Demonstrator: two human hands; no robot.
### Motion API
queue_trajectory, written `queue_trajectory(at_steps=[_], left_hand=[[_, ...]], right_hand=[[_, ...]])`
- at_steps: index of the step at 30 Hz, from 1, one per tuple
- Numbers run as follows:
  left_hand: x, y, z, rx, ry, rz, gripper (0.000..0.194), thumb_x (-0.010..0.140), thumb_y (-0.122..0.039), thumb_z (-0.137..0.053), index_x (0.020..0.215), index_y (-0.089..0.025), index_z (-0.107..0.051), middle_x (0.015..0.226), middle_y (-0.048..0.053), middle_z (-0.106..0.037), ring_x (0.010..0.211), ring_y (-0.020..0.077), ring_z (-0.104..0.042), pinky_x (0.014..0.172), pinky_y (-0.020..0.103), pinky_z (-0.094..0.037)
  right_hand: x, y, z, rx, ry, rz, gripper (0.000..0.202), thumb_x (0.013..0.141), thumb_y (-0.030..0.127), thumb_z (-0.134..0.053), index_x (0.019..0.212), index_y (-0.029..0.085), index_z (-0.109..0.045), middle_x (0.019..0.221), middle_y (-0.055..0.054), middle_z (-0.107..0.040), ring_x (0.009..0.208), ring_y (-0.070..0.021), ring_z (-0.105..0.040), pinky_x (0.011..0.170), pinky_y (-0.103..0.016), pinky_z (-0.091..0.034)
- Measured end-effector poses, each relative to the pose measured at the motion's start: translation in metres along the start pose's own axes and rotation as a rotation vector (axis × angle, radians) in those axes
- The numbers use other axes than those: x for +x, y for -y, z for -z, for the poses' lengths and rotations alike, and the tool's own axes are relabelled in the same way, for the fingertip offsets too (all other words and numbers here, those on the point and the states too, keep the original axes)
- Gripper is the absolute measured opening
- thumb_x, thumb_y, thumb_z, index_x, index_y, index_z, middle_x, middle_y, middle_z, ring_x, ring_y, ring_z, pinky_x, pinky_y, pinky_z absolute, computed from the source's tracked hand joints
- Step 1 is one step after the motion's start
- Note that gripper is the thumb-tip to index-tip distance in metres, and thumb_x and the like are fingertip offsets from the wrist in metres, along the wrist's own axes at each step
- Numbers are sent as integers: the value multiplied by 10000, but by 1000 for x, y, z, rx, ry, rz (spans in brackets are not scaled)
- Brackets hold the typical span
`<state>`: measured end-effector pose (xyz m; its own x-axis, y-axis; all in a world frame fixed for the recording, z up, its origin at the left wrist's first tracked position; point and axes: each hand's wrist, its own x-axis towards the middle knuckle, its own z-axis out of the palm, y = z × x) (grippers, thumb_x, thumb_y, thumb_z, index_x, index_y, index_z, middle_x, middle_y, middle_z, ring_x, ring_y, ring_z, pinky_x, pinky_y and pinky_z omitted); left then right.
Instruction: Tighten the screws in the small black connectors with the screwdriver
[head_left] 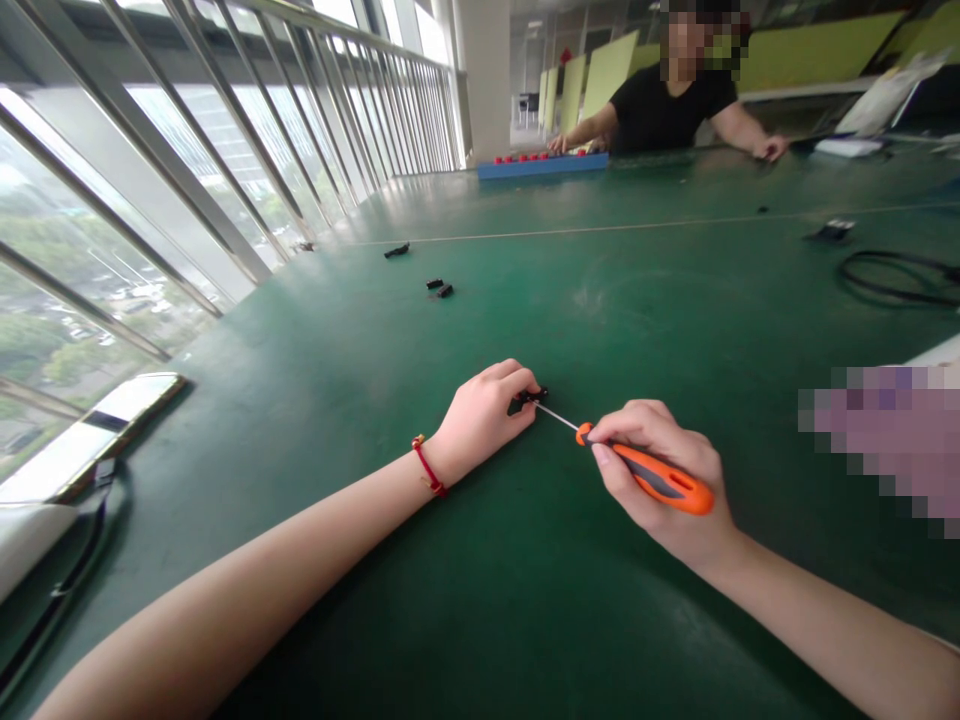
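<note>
My left hand (491, 408), with a red cord bracelet (429, 468) at its wrist, is closed on a small black part (534, 396) just above or on the green table. Most of that part is hidden by the fingers, so I cannot tell its exact kind. An orange and grey screwdriver (667, 480) lies in my right hand (660, 470), its handle wrapped by thumb and fingers. The thin metal shaft points up and left, and its tip meets the black part at my left fingertips.
Several small black pieces (445, 291) lie farther back on the green table (600, 340). A phone (112, 425) and black cable (82, 550) are at left. Beyond, a person (671, 110) sits by a blue strip with red knobs (544, 167). Another cable (892, 285) lies right; railings (337, 100) border the left.
</note>
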<state>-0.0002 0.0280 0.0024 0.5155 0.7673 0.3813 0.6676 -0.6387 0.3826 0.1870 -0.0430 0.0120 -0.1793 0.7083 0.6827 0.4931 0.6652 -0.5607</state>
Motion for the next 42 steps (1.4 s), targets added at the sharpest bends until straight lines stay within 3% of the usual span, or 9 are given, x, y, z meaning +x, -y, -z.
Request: queue_trajectory(at_steps=[5,11,16,20,22,26,32,37,42], left_hand=[[0,1,0,-6,5,-3,109,777,-132,-530,851,-175,-597,926,33,-616,806,142,-594,704,244,-489],[0,1,0,7,2,0,111,777,-131,-526,850,-175,-597,932,34,-619,805,143,-596,695,243,-488],[0,1,0,8,8,-6,114,774,-134,-528,854,-177,-598,928,33,-617,809,142,-597,698,241,-486],[0,0,-1,13,2,-2,111,776,-132,-525,847,-176,-598,928,29,-620,809,140,-596,691,237,-484],[0,0,-1,13,6,-1,115,777,-130,-525,851,-175,-600,930,30,-621,813,142,-596,693,238,-485],[0,-1,0,14,10,0,120,779,-132,-523,856,-178,-602,936,33,-623,821,145,-600,704,243,-489],[0,0,0,19,10,7,113,778,-136,-527,850,-181,-602,930,31,-624,817,147,-603,693,243,-490],[0,0,0,14,12,-2,118,780,-139,-526,860,-179,-603,934,34,-623,822,150,-600,701,247,-491],[0,0,0,13,7,4,111,779,-139,-528,851,-180,-602,934,32,-623,820,149,-601,697,244,-490]], right_hand=[[-5,-1,-3,17,9,-74,89,771,170,-602,827,221,-556,637,22,-628,613,-152,-613,630,-304,-492],[-8,-3,-4,83,-130,-87,378,710,154,-645,1059,204,-508,783,-5,-548,676,-143,-578,647,-299,-516],[-6,-1,-3,22,-29,-88,164,754,175,-618,898,222,-556,716,-2,-594,666,-160,-609,613,-297,-509],[-6,-2,-4,38,-174,-68,344,712,154,-647,1031,215,-534,877,-41,-573,748,-165,-598,674,-312,-527],[-6,-2,-4,45,-132,-70,386,709,165,-646,1069,210,-512,794,-16,-551,709,-164,-580,679,-332,-523],[-7,-1,-3,-3,-10,-46,188,755,167,-611,924,223,-548,714,1,-594,650,-150,-588,621,-302,-504],[-8,-3,-3,11,-134,-56,384,718,188,-645,1081,210,-520,821,-31,-569,729,-177,-590,692,-350,-517],[-7,-1,-2,-33,-16,-14,141,773,181,-600,899,222,-551,711,2,-605,640,-152,-585,662,-335,-493],[-8,-3,-4,3,-127,-61,378,723,178,-643,1080,209,-523,835,-36,-561,762,-183,-580,708,-355,-505]])
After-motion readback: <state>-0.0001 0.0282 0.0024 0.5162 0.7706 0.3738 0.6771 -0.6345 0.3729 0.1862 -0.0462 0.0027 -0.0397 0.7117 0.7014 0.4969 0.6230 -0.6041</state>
